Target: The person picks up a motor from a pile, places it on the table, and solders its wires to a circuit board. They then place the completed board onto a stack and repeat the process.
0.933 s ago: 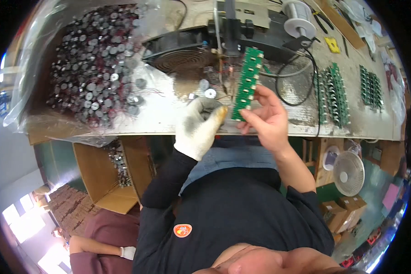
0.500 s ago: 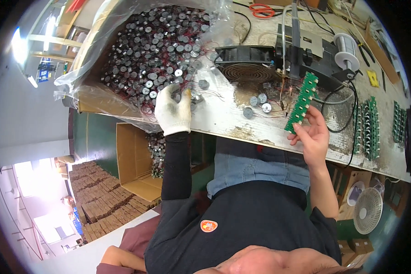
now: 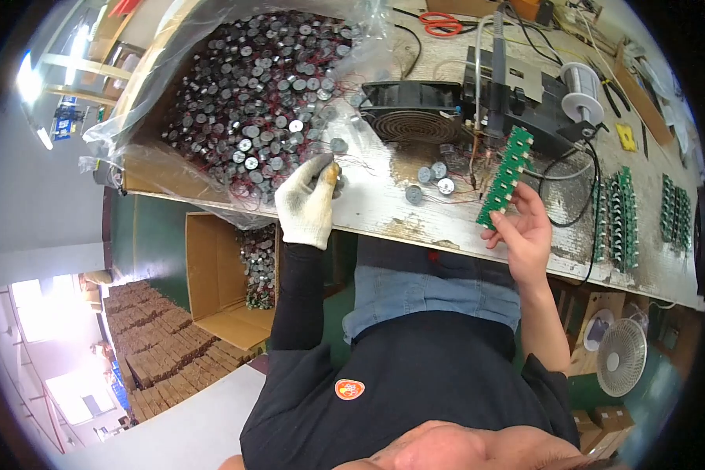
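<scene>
My right hand (image 3: 527,235) pinches the lower end of a long green circuit board (image 3: 505,178) and holds it tilted over the front of the bench. Small white parts sit along the board's edges. My left hand (image 3: 305,205), in a white glove with a stained thumb, is closed just off the box's near right corner. Its fingers hide most of whatever they hold. A big pile of small round silver motors (image 3: 258,102) with red wires fills the plastic-lined box (image 3: 145,168) beside it. Several loose motors (image 3: 439,169) lie on the bench between my hands.
Behind the loose motors stand a black fan (image 3: 411,110) and a soldering stand with a solder wire spool (image 3: 582,92). Rows of green boards (image 3: 619,219) lie to the right. Red-handled scissors (image 3: 440,24) rest at the back. Below is an open carton (image 3: 219,274).
My left hand has drawn back from the motor pile toward the bench's front edge, fingers closed. My right hand still holds the circuit board. The whole view has shifted slightly.
</scene>
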The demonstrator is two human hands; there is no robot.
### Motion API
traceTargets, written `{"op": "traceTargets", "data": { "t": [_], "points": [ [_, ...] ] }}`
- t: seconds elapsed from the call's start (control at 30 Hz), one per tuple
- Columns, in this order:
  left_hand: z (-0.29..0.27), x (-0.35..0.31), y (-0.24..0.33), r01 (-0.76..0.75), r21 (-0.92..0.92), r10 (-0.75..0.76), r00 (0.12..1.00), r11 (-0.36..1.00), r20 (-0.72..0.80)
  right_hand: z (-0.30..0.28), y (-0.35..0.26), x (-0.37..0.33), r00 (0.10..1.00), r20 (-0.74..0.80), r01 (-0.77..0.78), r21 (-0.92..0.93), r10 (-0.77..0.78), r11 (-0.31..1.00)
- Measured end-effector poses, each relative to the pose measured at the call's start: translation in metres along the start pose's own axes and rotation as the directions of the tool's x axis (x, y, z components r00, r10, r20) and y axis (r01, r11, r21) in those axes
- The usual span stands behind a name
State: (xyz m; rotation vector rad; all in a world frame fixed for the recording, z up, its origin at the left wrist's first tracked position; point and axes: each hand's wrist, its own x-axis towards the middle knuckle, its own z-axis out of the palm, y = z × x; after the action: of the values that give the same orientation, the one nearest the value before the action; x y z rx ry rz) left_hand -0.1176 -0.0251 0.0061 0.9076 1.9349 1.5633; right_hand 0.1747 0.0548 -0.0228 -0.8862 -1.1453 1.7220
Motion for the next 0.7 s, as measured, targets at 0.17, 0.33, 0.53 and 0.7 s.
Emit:
{"op": "traceTargets", "data": {
  "t": [0.17, 0.33, 0.53, 0.7],
  "points": [
    [0.025, -0.031, -0.001, 0.035, -0.001, -0.034, 0.979, 0.999, 0.202, -0.001, 0.003, 0.002, 1.0, 0.011, -0.004, 0.02, 0.004, 1.0],
    [0.054, -0.055, 0.002, 0.133, -0.048, -0.106, 0.92, 0.99, 0.378, -0.001, 0.002, -0.001, 0.999, 0.021, -0.032, 0.058, 0.031, 0.998],
    [0.079, -0.065, 0.006, 0.132, -0.1, -0.073, 0.889, 0.986, 0.451, 0.002, 0.0, -0.002, 0.998, 0.037, -0.045, 0.085, 0.042, 0.995],
    [0.091, -0.07, 0.015, 0.263, -0.04, -0.21, 0.847, 0.964, 0.487, 0.0, -0.005, -0.002, 0.997, 0.037, -0.07, 0.058, 0.068, 0.996]
  ]
}}
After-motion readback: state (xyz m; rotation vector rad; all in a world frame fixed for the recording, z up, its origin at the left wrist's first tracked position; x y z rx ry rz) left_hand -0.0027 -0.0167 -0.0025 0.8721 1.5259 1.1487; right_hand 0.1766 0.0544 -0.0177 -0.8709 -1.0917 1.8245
